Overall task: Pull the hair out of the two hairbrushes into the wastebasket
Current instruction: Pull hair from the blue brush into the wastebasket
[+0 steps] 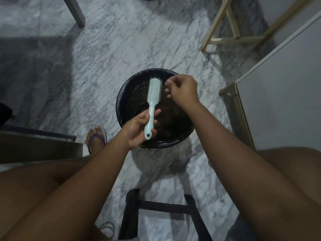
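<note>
**Q:** What is closest to the viewer?

**A:** Two bare thighs and two forearms reach forward from the bottom edge. Between the knees a black frame [156, 206] of bars stands on the grey-veined marble floor [97, 54]. To the left, a foot [94, 134] in a purple sandal [97, 139] rests on the floor.

**Q:** Where is the brush, and what are the hands doing?

**A:** The left hand [137, 131] lies palm up, with fingers and thumb curled round the handle of a pale blue-green hairbrush [153, 94]. The brush is held in the air over a round black wastebasket [121, 94]. The left hand hides part of the basket's near rim, and the right forearm crosses its right side. Brownish hair [172, 119] lies inside, below the hands.

**Q:** Which way does the brush point?

**A:** Its long axis runs away from the viewer and leans slightly right. The handle end, with its hanging hole, is nearest and the head is farthest. Bristles show along the head's right edge and tip.

**Q:** And the other hand?

**A:** The right hand [184, 91] hovers just right of the brush head, apart from it. Its fingers are curled, with thumb and forefinger tips drawn together. Whether a strand sits between them cannot be made out.

**Q:** What lies beyond?

**A:** A white cabinet [278, 87] stands to the right. Farther off are a pale wooden frame [224, 37] and a grey table leg [76, 13].
</note>
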A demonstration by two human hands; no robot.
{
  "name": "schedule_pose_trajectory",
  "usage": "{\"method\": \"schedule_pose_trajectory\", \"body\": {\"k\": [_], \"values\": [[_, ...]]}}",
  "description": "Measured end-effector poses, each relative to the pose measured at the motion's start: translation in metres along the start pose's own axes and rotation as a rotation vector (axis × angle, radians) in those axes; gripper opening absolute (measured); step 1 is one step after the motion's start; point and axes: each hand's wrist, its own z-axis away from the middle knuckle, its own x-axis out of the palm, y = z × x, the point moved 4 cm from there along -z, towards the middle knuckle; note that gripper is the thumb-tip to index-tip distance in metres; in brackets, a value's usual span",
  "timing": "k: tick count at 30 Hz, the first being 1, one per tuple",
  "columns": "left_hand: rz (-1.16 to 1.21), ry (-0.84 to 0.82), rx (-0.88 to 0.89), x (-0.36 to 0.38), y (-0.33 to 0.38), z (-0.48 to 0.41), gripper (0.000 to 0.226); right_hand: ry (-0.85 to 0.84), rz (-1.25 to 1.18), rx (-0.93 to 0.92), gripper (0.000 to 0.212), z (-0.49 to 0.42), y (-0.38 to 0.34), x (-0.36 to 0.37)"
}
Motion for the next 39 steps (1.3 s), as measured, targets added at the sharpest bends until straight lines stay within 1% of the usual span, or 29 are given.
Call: {"method": "schedule_pose_trajectory", "body": {"k": [2, 3, 4, 5, 8, 9, 10, 11, 12, 13, 16, 17, 19, 22, 24, 26, 28, 29, 31, 33, 36, 39], "values": [[0.004, -0.009, 0.005, -0.001, 0.001, 0.0, 0.043, 0.018, 0.0, 0.077, 0.015, -0.009, 0.013, -0.003], [0.002, -0.016, 0.005, 0.0, 0.001, 0.0, 0.044, -0.002, 0.038, 0.109, 0.016, -0.012, 0.021, -0.002], [-0.004, -0.023, 0.002, 0.001, 0.0, 0.0, 0.044, -0.034, 0.076, 0.121, 0.021, -0.013, 0.025, 0.0], [-0.01, -0.031, -0.002, 0.002, 0.0, 0.0, 0.045, -0.071, 0.102, 0.115, 0.03, -0.011, 0.027, 0.002], [-0.023, -0.062, -0.02, 0.004, -0.002, 0.0, 0.046, -0.202, 0.081, 0.042, 0.075, 0.001, 0.015, 0.007], [-0.027, -0.074, -0.027, 0.005, -0.003, 0.0, 0.047, -0.235, 0.069, 0.019, 0.086, 0.003, 0.011, 0.01], [-0.027, -0.086, -0.034, 0.006, -0.003, 0.001, 0.047, -0.248, 0.055, 0.006, 0.091, 0.005, 0.008, 0.012], [-0.025, -0.094, -0.038, 0.007, -0.004, 0.001, 0.048, -0.244, 0.038, 0.002, 0.092, 0.005, 0.006, 0.012], [-0.023, -0.099, -0.039, 0.007, -0.004, 0.002, 0.049, -0.226, 0.027, 0.003, 0.087, 0.005, 0.004, 0.01], [-0.021, -0.103, -0.036, 0.008, -0.003, 0.002, 0.05, -0.201, 0.02, 0.01, 0.077, 0.006, 0.001, 0.008], [-0.01, -0.124, -0.02, 0.008, -0.001, 0.002, 0.051, -0.13, -0.078, 0.035, 0.035, 0.009, -0.003, 0.0], [-0.01, -0.129, -0.018, 0.007, 0.0, 0.001, 0.051, -0.106, -0.105, 0.028, 0.024, 0.009, -0.003, 0.0], [-0.02, -0.135, -0.015, 0.007, 0.0, 0.0, 0.05, -0.047, -0.112, 0.011, 0.013, 0.008, 0.0, -0.001], [-0.018, -0.146, -0.01, 0.011, -0.001, -0.001, 0.049, 0.022, -0.164, 0.059, 0.014, 0.008, 0.008, -0.002], [0.004, -0.132, 0.003, 0.012, -0.001, -0.001, 0.049, 0.012, -0.237, 0.109, 0.016, 0.01, 0.012, -0.001], [0.017, -0.116, 0.013, 0.012, -0.001, -0.001, 0.049, -0.095, -0.232, 0.138, 0.023, 0.013, 0.015, 0.003], [0.008, -0.126, 0.009, 0.011, 0.0, 0.0, 0.048, -0.227, -0.09, 0.111, 0.04, 0.018, 0.013, 0.005], [0.001, -0.126, 0.005, 0.011, 0.0, 0.0, 0.046, -0.254, -0.001, 0.078, 0.043, 0.019, 0.013, 0.005], [-0.01, -0.11, 0.004, 0.011, 0.0, -0.001, 0.045, -0.235, 0.144, 0.017, 0.039, 0.019, 0.01, 0.004], [-0.015, -0.097, 0.011, 0.011, 0.0, -0.001, 0.044, -0.224, 0.187, 0.006, 0.03, 0.016, 0.008, 0.006], [0.012, -0.102, 0.023, 0.009, 0.0, -0.002, 0.046, -0.258, 0.063, 0.035, 0.016, 0.013, 0.009, 0.011], [0.03, -0.141, 0.033, 0.013, 0.003, -0.003, 0.049, -0.225, -0.075, 0.039, 0.012, 0.013, 0.007, 0.01]]}}
